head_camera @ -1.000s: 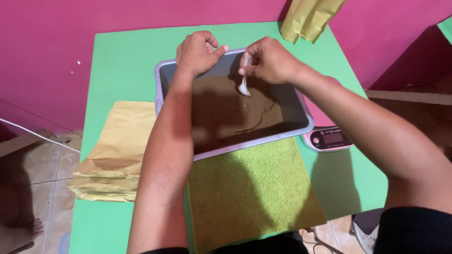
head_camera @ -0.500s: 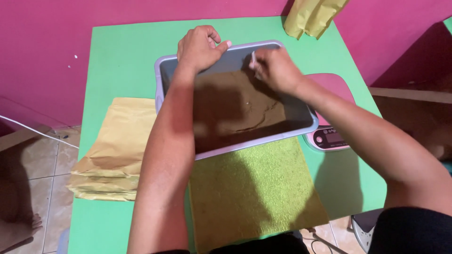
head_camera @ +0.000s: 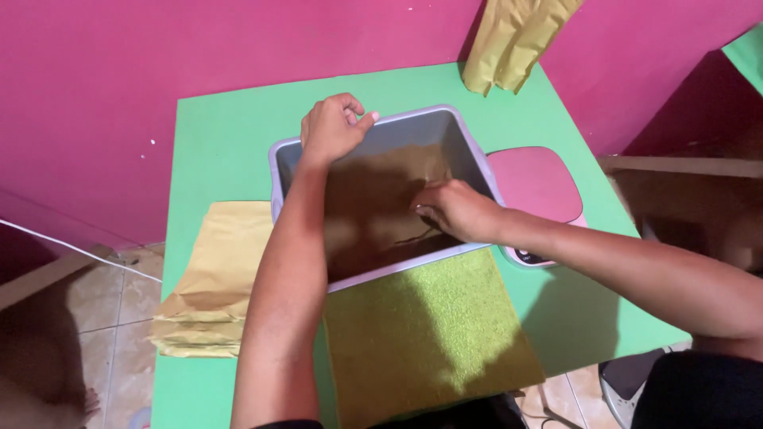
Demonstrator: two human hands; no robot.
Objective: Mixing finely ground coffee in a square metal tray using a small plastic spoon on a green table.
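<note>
My left hand [head_camera: 334,127] clamps the grey tub's [head_camera: 469,159] far rim on the green table [head_camera: 230,143]. My right hand [head_camera: 457,210], fingers pressed together, is down inside on the brown soil [head_camera: 373,206]; whether it pinches anything, can't tell.

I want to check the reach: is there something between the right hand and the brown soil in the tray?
Nothing visible. The right hand is already down in the grey tray, on the soil.

Smooth grey plastic tub [head_camera: 469,155] of matt brown powder [head_camera: 373,214]; rough green mat [head_camera: 425,334]; crinkled yellow paper bags [head_camera: 214,278]; matt green worktop [head_camera: 222,143].
</note>
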